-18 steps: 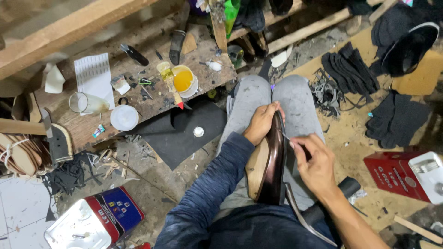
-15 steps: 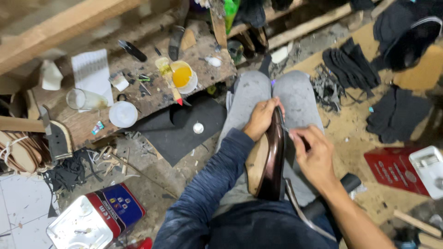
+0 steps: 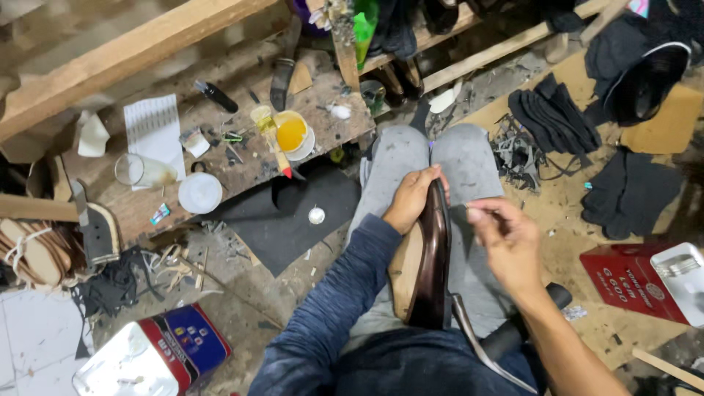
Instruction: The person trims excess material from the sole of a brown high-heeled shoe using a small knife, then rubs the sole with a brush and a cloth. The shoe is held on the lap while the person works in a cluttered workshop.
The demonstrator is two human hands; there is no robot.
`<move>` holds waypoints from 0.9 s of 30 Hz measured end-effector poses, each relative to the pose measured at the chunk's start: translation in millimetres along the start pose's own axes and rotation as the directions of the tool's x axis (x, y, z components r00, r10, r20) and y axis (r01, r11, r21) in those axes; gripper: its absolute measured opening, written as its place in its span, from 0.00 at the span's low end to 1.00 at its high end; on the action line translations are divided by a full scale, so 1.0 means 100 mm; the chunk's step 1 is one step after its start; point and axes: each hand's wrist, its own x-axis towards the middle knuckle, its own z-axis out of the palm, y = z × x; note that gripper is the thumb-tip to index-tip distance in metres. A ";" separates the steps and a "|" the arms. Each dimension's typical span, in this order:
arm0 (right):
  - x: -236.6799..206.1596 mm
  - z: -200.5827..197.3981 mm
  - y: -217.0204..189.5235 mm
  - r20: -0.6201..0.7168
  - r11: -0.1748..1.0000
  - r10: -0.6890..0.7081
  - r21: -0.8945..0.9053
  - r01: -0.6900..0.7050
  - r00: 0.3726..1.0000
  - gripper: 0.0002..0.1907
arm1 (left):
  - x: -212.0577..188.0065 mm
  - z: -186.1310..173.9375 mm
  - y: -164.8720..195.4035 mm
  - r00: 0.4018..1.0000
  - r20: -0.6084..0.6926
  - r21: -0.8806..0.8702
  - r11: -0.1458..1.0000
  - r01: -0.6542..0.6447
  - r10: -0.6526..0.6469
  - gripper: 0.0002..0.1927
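Note:
A dark brown leather shoe on a pale wooden last lies along my lap, toe pointing away. My left hand grips the shoe near its toe end and holds it steady on my grey trousers. To the right of the shoe, slightly lifted off it, my right hand has thumb and fingers pinched together around something very small that is too blurred to name. A dark tool handle lies under my right forearm.
A low wooden bench stands at left with a yellow glue pot, a white lid, a glass and paper. A black mat lies on the floor, tins at bottom left, a red tin at right, black pieces.
My right hand has lifted off the shoe's side and moved slightly right, fingers pinched. My left hand keeps its hold near the toe.

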 end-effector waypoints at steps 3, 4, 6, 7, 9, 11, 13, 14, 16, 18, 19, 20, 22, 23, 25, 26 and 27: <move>-0.08 -0.13 0.10 0.048 0.996 0.033 0.078 -0.037 0.998 0.07 | -0.13 0.02 0.09 0.999 0.050 -0.104 0.995 0.010 -0.005 0.22; -0.10 -0.14 0.12 0.058 0.996 0.043 0.072 -0.047 0.997 0.07 | -0.17 0.03 0.14 0.996 0.085 -0.130 0.991 -0.005 0.016 0.22; -0.16 -0.15 0.15 0.078 0.996 0.060 0.058 -0.064 0.995 0.08 | -0.25 0.06 0.21 0.986 0.155 -0.186 0.982 -0.035 0.064 0.21; -0.18 -0.15 0.14 0.075 0.998 0.046 0.048 -0.049 0.996 0.08 | -0.26 0.08 0.24 0.984 0.162 -0.175 0.984 -0.046 0.074 0.22; -0.20 -0.14 0.12 0.069 0.999 0.014 0.029 -0.016 0.998 0.08 | -0.28 0.09 0.28 0.980 0.176 -0.149 0.986 -0.070 0.097 0.22; -0.23 -0.14 0.05 0.062 0.998 -0.062 -0.028 0.064 0.996 0.09 | -0.27 0.09 0.27 0.984 0.164 -0.165 0.986 -0.036 0.063 0.22; -0.25 -0.15 -0.03 0.072 0.987 -0.136 -0.080 0.141 0.988 0.09 | -0.23 0.09 0.22 0.991 0.130 -0.139 0.990 -0.025 0.043 0.22; -0.24 -0.15 -0.07 0.087 0.979 -0.169 -0.104 0.177 0.982 0.08 | -0.20 0.10 0.18 0.994 0.099 -0.105 0.994 -0.029 0.040 0.23; -0.23 -0.17 -0.13 0.112 0.952 -0.213 -0.198 0.232 0.971 0.07 | -0.14 0.10 0.08 1.000 0.029 -0.068 0.998 -0.011 0.013 0.23; -0.20 -0.18 -0.16 0.133 0.902 -0.245 -0.331 0.276 0.960 0.07 | -0.09 0.08 0.00 0.998 -0.051 -0.056 0.998 0.023 -0.025 0.22; -0.18 -0.17 -0.17 0.129 0.905 -0.231 -0.335 0.262 0.964 0.07 | -0.07 0.07 -0.03 0.998 -0.053 -0.048 0.999 0.021 -0.023 0.22; -0.17 -0.16 -0.18 0.125 0.909 -0.214 -0.338 0.245 0.969 0.06 | -0.06 0.06 -0.05 0.998 -0.057 -0.041 0.999 0.022 -0.024 0.22; -0.16 -0.13 -0.18 0.137 0.900 -0.224 -0.351 0.259 0.965 0.06 | -0.05 0.04 -0.09 0.998 -0.061 -0.032 0.999 0.025 -0.027 0.23; -0.15 -0.11 -0.18 0.150 0.885 -0.257 -0.360 0.294 0.955 0.06 | -0.05 0.04 -0.09 0.998 -0.059 -0.028 0.999 0.022 -0.024 0.23; -0.16 -0.09 -0.18 0.168 0.855 -0.311 -0.380 0.353 0.935 0.05 | -0.04 0.03 -0.10 0.998 -0.060 -0.019 1.000 0.025 -0.026 0.23; -0.17 -0.08 -0.18 0.173 0.841 -0.330 -0.392 0.372 0.928 0.05 | -0.04 0.03 -0.10 0.997 -0.065 -0.014 0.999 0.034 -0.035 0.23; -0.18 -0.08 -0.18 0.179 0.827 -0.349 -0.403 0.393 0.920 0.05 | -0.04 0.03 -0.10 0.997 -0.070 -0.010 0.999 0.043 -0.043 0.23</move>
